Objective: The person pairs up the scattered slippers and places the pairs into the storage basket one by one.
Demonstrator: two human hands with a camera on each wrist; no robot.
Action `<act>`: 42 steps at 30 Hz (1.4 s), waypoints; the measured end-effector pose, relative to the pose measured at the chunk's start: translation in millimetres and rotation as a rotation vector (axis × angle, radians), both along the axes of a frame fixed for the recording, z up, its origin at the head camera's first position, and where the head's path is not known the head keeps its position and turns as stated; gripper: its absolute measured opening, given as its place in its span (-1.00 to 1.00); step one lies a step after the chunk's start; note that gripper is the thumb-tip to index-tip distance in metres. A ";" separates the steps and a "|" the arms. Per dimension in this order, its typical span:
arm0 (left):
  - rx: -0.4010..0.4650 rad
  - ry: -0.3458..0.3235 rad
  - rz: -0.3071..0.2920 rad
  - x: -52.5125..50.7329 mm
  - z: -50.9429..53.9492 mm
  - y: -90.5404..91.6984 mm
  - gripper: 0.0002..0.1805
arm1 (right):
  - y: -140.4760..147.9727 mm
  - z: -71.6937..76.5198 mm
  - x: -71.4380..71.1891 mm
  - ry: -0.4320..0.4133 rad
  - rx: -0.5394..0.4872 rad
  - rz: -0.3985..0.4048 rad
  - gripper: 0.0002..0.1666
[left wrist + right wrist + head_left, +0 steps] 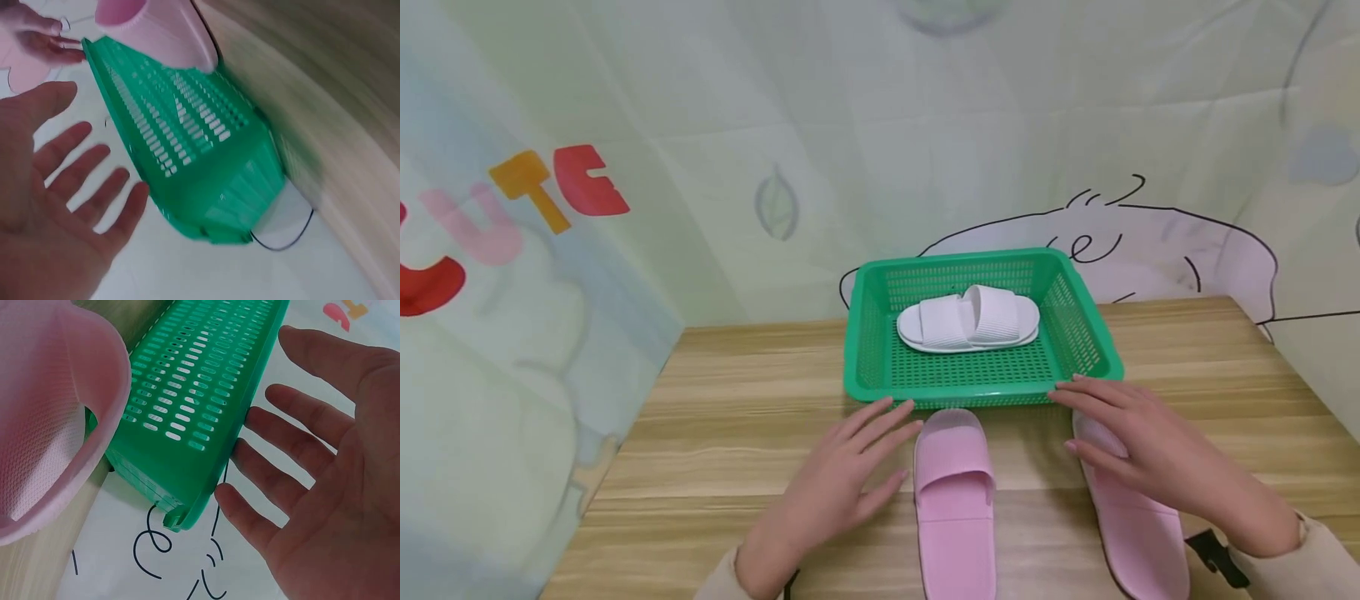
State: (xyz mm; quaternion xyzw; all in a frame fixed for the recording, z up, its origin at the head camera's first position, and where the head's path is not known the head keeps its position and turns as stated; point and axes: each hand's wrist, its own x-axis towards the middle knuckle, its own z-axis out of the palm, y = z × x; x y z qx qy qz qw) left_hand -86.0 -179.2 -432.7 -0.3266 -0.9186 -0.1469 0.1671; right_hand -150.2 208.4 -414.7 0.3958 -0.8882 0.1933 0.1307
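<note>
A green plastic basket (857, 367) stands at the back of the table with a pair of white slippers (943, 323) lying in it. Two pink slippers lie in front of the basket, a left one (957, 533) and a right one (1138, 533). My left hand (842, 467) is spread beside the left pink slipper, near the basket's front rim. Over the right pink slipper hovers my right hand (1138, 446), its fingertips at the basket's front right corner. Both hands have extended fingers and grip nothing. Part of the right pink slipper is hidden under that hand.
The wooden table (730, 433) reaches back to a printed cloth backdrop (715, 167) with coloured letters and line drawings. A dark strap (1217, 558) shows by the right sleeve.
</note>
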 end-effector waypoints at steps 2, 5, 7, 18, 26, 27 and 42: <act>-0.033 -0.010 -0.059 -0.2 -1.3 4.1 -0.38 | 0.4 -0.6 -0.4 0.001 -0.008 0.000 -0.34; -0.092 -0.007 -0.113 -0.6 -4.8 8.4 -0.41 | 0.3 -1.6 -1.2 0.000 -0.013 -0.002 -0.33; -0.122 -0.008 -0.134 -1.4 -7.4 10.9 -0.45 | -0.2 -1.6 -1.3 -0.005 -0.010 -0.006 -0.33; -0.344 -0.161 -0.159 -8.3 -6.8 27.1 -0.19 | -1.9 2.1 -3.0 -0.049 0.010 -0.006 -0.35; -0.410 -0.133 -0.175 -19.1 -7.7 37.3 -0.13 | -0.7 7.8 -4.6 -0.124 0.026 -0.009 -0.36; -0.417 -0.119 -0.180 -20.1 -7.3 38.2 -0.12 | -0.7 8.7 -4.1 -0.133 0.028 -0.011 -0.36; -0.550 -0.006 -0.235 -31.7 -3.1 50.7 -0.17 | -3.0 9.5 -0.4 -0.140 0.050 -0.050 -0.34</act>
